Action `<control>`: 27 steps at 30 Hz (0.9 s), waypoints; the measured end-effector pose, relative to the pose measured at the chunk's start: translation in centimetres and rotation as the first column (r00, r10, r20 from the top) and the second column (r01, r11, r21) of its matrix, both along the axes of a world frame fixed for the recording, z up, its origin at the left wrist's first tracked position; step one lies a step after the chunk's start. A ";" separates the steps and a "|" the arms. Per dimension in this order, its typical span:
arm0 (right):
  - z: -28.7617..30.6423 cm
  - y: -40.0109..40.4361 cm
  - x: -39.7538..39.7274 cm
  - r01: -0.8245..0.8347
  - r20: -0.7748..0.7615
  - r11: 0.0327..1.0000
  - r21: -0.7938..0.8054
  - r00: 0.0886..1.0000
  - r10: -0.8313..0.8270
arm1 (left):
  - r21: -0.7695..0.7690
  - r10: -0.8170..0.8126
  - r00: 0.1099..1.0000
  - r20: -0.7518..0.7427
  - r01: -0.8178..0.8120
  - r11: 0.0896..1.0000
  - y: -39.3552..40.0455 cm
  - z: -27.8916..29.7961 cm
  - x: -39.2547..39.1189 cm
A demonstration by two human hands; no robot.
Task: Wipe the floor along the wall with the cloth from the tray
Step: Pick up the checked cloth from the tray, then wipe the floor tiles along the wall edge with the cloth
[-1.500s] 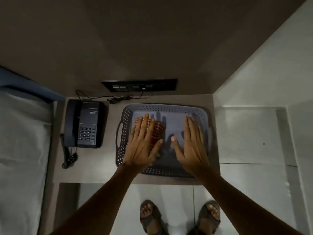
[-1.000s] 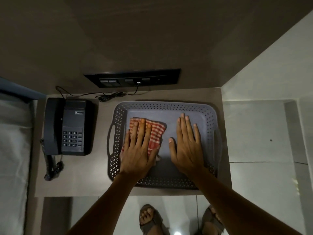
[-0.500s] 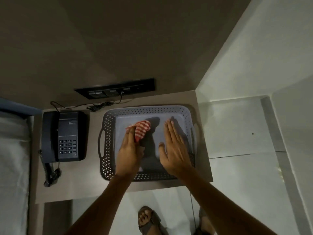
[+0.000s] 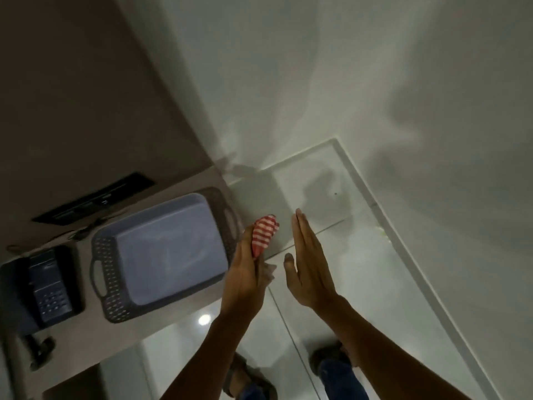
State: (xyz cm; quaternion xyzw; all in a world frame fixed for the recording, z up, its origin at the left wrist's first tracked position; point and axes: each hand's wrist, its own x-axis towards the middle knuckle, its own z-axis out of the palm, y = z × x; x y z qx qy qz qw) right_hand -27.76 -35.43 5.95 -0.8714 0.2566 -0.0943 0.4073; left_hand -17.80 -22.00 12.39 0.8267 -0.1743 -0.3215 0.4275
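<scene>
My left hand [image 4: 246,278] grips a bunched red-and-white striped cloth [image 4: 264,235], held in the air just right of the grey perforated tray [image 4: 106,287]. The tray sits on the bedside table with nothing in it. My right hand [image 4: 310,264] hovers beside the cloth with flat, spread fingers and holds nothing. Below both hands lies the white tiled floor [image 4: 360,287], which runs along the white wall [image 4: 375,82] and its skirting [image 4: 403,249].
A dark telephone [image 4: 46,287] sits on the beige table [image 4: 178,183] left of the tray, with a switch panel [image 4: 95,197] on the brown wall behind. My sandalled feet [image 4: 328,359] stand on the floor near the table's front edge.
My left hand has lifted the bunched cloth out of the tray and carried it right, past the tray's edge. My right hand left the tray too. The view swung right toward the wall and floor.
</scene>
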 end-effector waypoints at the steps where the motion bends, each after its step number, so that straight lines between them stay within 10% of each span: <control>1: 0.0 -1.7 -1.7 0.033 -0.006 0.999 0.013 0.999 -0.033 | 0.002 -0.029 0.999 -0.035 0.029 1.000 -2.0 -0.1 -1.4; 10: -5.5 -15.4 -18.7 0.220 -0.102 0.976 0.005 0.971 -0.218 | 0.030 -0.183 0.981 -0.069 0.185 0.982 -19.2 -3.8 -12.4; 27: -31.1 -22.2 -32.0 0.251 -0.364 0.966 -0.068 0.895 -0.259 | 0.007 -0.354 0.934 -0.048 0.355 0.935 -30.8 -32.5 -20.8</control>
